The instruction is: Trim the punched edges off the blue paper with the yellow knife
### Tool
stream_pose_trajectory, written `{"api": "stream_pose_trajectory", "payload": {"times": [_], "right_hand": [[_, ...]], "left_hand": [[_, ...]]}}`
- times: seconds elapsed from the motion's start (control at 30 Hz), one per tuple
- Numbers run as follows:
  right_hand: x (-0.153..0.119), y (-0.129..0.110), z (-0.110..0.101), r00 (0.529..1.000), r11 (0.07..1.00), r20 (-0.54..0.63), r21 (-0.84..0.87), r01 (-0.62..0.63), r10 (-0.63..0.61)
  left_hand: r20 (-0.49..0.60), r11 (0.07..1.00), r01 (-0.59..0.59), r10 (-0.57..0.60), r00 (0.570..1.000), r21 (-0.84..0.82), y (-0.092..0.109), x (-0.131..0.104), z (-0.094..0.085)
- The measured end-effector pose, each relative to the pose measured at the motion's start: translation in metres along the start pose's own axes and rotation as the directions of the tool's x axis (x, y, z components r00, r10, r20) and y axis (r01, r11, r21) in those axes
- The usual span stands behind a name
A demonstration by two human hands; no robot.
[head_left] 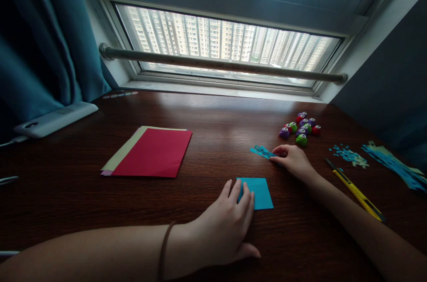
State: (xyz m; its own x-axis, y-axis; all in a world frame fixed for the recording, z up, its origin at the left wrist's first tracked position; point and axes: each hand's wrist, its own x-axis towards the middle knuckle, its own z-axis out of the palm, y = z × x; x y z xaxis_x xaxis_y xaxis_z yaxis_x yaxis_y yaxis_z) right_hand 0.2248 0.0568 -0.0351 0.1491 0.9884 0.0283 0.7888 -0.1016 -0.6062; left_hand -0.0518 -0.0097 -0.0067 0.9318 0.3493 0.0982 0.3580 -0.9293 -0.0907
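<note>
My hands rest on two bits of blue paper at the dark wooden surface [213, 122] under the window.

Biggest on the wood is the stack of red and cream paper sheets [150, 153], well to the left. My left hand [227, 224] lies flat, fingers spread, fingertips pressing the near left corner of the small folded turquoise paper square [258, 192]. My right hand [293, 161] pinches the end of the thin punched blue paper strip [262, 151] just beyond the square. A yellow utility knife [356, 193] lies right of that arm; small colourful round punches [302, 128] cluster behind.
</note>
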Motion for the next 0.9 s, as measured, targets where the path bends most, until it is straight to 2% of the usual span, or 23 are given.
{"api": "stream_pose_trajectory", "payload": {"times": [0.17,0.33,0.47,0.6,0.9], "right_hand": [[0.002,0.002,0.002,0.998,0.996,0.067,0.087,0.008,-0.014],[0.001,-0.001,0.004,0.996,0.967,0.087,0.254,0.002,-0.025],[-0.004,-0.007,0.006,0.995,0.981,0.017,0.168,0.097,-0.102],[-0.008,-0.016,0.006,0.995,0.994,-0.009,0.057,0.098,-0.097],[-0.009,-0.017,0.010,0.997,0.993,-0.017,0.084,0.079,-0.078]], "left_hand": [[0.010,1.000,-0.001,0.001,1.000,0.000,0.001,0.000,-0.001],[0.015,1.000,0.000,0.000,1.000,-0.003,0.000,0.000,-0.002],[0.019,1.000,0.003,-0.003,1.000,-0.011,0.000,0.000,-0.003],[0.026,1.000,0.000,0.001,1.000,-0.012,0.001,0.000,-0.003],[0.018,1.000,0.001,0.000,1.000,-0.014,0.000,0.000,-0.003]]}}
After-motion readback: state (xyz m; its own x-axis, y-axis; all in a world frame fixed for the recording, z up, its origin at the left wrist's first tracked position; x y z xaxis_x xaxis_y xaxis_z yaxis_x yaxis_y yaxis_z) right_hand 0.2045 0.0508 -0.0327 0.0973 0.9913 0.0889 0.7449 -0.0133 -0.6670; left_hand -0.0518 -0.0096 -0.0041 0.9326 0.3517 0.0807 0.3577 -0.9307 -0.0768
